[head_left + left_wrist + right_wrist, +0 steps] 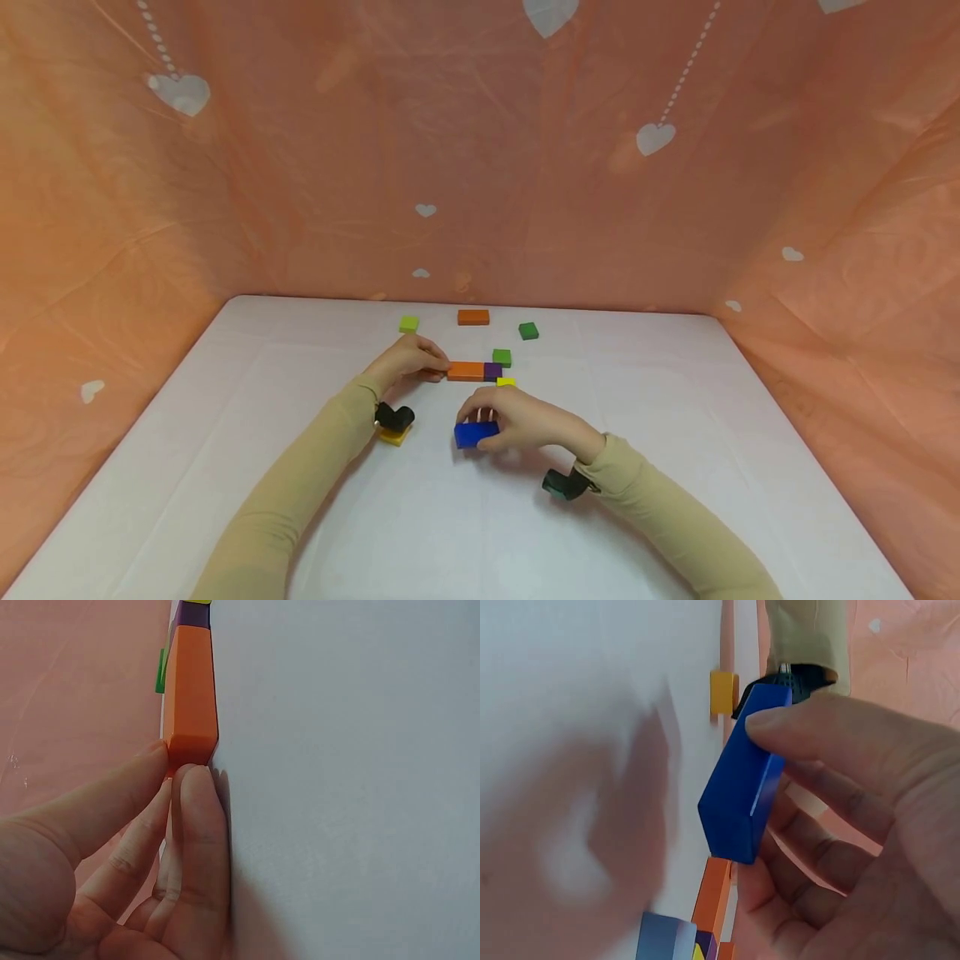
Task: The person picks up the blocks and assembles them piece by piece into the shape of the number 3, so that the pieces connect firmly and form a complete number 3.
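My left hand (408,358) is at the left end of a long orange block (466,372), its thumb and fingertips pinching the end in the left wrist view. A purple block (492,372) adjoins the orange block's right end. My right hand (525,417) holds a blue rectangular block (742,776) between thumb and fingers, nearer the front than the orange one. A shadow of hand and block falls on the white surface in the right wrist view. A yellow block (506,382) shows just behind the right hand, partly hidden. A green block (502,357) sits behind the purple one.
Farther back lie a lime block (408,323), another orange block (473,317) and a dark green block (528,331). A golden-yellow block (394,436) is partly under the left wrist camera. A grey-blue block (664,937) appears low in the right wrist view. Orange curtains surround the white table (675,400).
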Demonstrator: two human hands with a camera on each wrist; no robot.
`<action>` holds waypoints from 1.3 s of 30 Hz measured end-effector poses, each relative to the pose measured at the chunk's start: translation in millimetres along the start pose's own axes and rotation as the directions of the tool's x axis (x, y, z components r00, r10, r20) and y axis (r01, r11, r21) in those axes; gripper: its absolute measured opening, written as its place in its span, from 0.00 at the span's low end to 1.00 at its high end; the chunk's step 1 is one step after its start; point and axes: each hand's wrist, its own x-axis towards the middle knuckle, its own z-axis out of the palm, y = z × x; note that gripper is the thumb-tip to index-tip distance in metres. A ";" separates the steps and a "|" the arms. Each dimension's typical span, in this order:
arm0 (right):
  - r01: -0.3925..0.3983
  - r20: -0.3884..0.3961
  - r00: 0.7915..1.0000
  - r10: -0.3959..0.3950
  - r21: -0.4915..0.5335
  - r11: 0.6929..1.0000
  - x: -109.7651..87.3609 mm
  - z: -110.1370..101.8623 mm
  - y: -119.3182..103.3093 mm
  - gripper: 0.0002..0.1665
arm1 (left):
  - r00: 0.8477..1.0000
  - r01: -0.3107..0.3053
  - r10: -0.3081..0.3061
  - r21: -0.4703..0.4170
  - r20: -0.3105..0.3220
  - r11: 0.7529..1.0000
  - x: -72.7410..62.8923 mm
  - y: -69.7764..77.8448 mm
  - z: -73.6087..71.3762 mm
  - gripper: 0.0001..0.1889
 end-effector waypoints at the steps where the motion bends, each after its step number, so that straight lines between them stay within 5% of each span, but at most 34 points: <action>1: -0.004 -0.002 1.000 0.004 -0.008 1.000 1.3 -0.5 1.4 0.20 | 1.000 -0.002 0.002 0.003 -0.001 1.000 -0.3 0.1 0.2 0.10; 39: -0.059 -0.010 0.998 0.058 -0.158 0.986 22.4 1.3 30.3 0.21 | 1.000 -0.003 0.003 0.016 -0.010 1.000 2.0 -0.6 -1.0 0.10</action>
